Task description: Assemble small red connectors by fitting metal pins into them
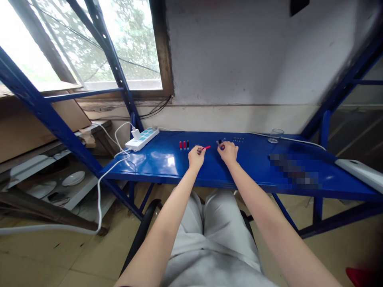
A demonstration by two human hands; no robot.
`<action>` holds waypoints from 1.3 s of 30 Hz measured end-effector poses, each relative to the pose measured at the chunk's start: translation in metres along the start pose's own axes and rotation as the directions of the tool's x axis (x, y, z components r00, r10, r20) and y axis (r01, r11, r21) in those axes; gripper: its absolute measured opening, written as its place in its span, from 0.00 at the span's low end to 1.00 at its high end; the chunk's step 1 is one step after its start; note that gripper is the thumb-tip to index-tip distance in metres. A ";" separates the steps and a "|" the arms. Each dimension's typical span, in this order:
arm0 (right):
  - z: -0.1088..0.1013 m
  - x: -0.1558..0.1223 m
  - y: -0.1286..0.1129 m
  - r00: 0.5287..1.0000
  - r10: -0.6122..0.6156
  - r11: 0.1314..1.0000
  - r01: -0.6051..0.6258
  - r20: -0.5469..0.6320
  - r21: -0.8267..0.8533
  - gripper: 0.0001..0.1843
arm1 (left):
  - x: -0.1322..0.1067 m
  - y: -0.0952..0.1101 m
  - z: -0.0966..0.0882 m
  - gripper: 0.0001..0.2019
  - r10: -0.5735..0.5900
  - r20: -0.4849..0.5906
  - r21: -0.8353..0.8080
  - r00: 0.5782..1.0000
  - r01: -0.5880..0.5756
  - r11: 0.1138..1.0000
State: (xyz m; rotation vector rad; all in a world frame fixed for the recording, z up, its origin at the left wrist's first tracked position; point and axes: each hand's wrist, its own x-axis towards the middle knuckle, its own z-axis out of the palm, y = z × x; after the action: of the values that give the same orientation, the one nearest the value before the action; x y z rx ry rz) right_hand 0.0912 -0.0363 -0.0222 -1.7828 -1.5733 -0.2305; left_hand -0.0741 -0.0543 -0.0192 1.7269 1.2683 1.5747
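- Right of the power strip [142, 138] on the table [149, 163], red tubes [184, 145] and a black tube [188, 144] are sitting.
- Farther right of the power strip, the left hand [196, 157] is clamping its grip on a red stick [207, 147].
- Even farther from it, the right hand [229, 152] is pinching a grayish piece [218, 144].

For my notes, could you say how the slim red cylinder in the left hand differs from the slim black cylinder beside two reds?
The slim red cylinder is in the left hand; the slim black cylinder rests on the blue table. Red points sideways in view, black vertically.
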 end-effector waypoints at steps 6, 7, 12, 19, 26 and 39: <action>-0.001 -0.006 -0.010 0.948 -0.316 0.944 0.318 0.038 -0.089 0.05 | 0.001 -0.002 0.001 0.07 -0.010 -0.017 0.017 1.000 0.011 1.000; -0.001 -0.006 -0.010 0.943 -0.331 0.937 0.334 0.043 -0.099 0.05 | 0.001 -0.002 0.001 0.07 -0.012 -0.019 0.016 1.000 0.012 1.000; 0.000 -0.007 -0.010 0.932 -0.357 0.925 0.362 0.064 -0.114 0.05 | 0.001 -0.003 0.001 0.06 -0.015 -0.030 0.020 0.999 0.015 1.000; 0.000 -0.008 -0.010 0.945 -0.316 0.939 0.325 0.086 -0.117 0.05 | 0.001 -0.002 0.000 0.05 0.000 -0.036 0.019 0.999 0.001 1.000; 0.000 -0.008 -0.011 0.932 -0.349 0.923 0.360 0.099 -0.135 0.04 | 0.001 -0.005 0.001 0.06 0.015 -0.034 0.024 0.999 -0.014 1.000; 0.001 -0.008 -0.011 0.941 -0.323 0.934 0.334 0.100 -0.131 0.04 | -0.004 0.001 0.000 0.18 0.176 0.094 0.092 0.980 -0.184 0.979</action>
State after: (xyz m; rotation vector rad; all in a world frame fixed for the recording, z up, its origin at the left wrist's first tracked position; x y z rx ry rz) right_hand 0.0790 -0.0426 -0.0228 -1.6421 -1.9531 -0.4508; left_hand -0.0731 -0.0579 -0.0208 1.9994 1.1962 1.5398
